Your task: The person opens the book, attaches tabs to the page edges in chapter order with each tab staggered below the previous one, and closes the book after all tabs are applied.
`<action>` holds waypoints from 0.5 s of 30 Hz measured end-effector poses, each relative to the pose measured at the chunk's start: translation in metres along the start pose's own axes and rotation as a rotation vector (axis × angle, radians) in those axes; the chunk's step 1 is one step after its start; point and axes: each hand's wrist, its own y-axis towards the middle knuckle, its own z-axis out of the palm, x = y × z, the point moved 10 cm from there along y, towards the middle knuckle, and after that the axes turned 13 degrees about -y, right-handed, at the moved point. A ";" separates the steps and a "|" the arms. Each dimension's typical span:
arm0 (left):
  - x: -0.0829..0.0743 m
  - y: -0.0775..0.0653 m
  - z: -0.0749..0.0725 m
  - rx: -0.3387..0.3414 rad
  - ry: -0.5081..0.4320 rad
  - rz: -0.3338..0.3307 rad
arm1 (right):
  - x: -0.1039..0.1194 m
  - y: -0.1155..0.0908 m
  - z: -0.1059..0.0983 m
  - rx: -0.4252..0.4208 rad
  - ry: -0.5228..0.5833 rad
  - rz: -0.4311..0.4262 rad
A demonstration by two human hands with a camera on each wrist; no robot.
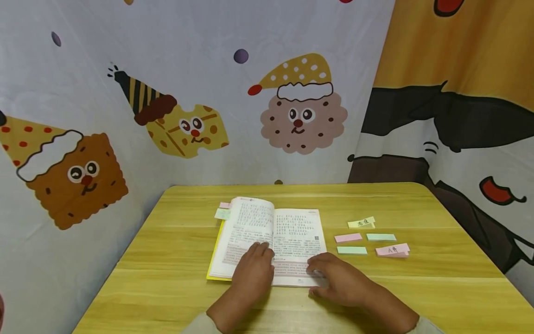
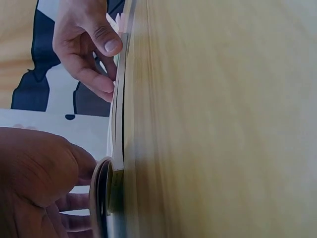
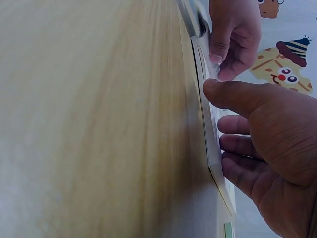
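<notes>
An open book (image 1: 296, 232) with printed pages and a yellow cover edge lies on the table. My left hand (image 1: 255, 266) rests on the lower part of its left page beside the spine, fingers together and nearly straight. Over the lower right corner is my right hand (image 1: 344, 280), its loosely bent fingertips touching the right page. In the right wrist view, the right thumb (image 3: 237, 94) lies at the book's bottom edge, apart from the fingers. Pink and green sticky tabs (image 1: 222, 214) stick out past the left page's upper edge.
Right of the book lie several sticky notes: a yellow note (image 1: 361, 223) and a folded pink note (image 1: 392, 251) with handwriting, a plain pink strip (image 1: 348, 238), and green strips (image 1: 352, 251). A cartoon-printed curtain (image 1: 200, 41) hangs behind the wooden table (image 1: 162, 260).
</notes>
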 end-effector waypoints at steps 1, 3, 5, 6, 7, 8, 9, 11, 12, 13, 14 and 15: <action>0.000 0.000 0.000 0.007 0.006 -0.003 | 0.001 0.000 -0.001 -0.006 -0.002 -0.009; 0.000 0.000 0.001 0.019 0.017 -0.015 | 0.001 0.000 -0.001 -0.015 -0.005 -0.020; 0.001 0.000 0.003 0.033 0.027 -0.029 | 0.002 0.000 -0.002 -0.017 -0.008 -0.023; 0.002 0.000 0.003 0.037 0.028 -0.035 | 0.002 0.000 -0.002 -0.015 -0.009 -0.022; 0.002 0.000 0.003 0.039 0.026 -0.041 | 0.002 0.000 -0.002 -0.013 -0.008 -0.021; 0.003 0.000 0.003 0.041 0.021 -0.047 | 0.002 0.000 -0.002 -0.010 -0.009 -0.020; 0.003 -0.001 0.003 0.044 0.012 -0.056 | 0.002 0.000 -0.002 -0.010 -0.010 -0.021; 0.004 -0.001 0.003 0.051 -0.011 -0.073 | 0.002 0.000 -0.003 -0.014 -0.014 -0.027; 0.005 -0.001 0.003 0.056 -0.024 -0.083 | 0.003 0.000 -0.003 -0.018 -0.015 -0.034; 0.005 -0.002 0.004 0.063 -0.037 -0.092 | 0.003 0.000 -0.004 -0.023 -0.017 -0.041; 0.005 -0.002 0.005 0.072 -0.047 -0.101 | 0.004 0.000 -0.004 -0.030 -0.021 -0.050; 0.006 -0.003 0.005 0.080 -0.059 -0.112 | 0.004 0.000 -0.004 -0.032 -0.023 -0.053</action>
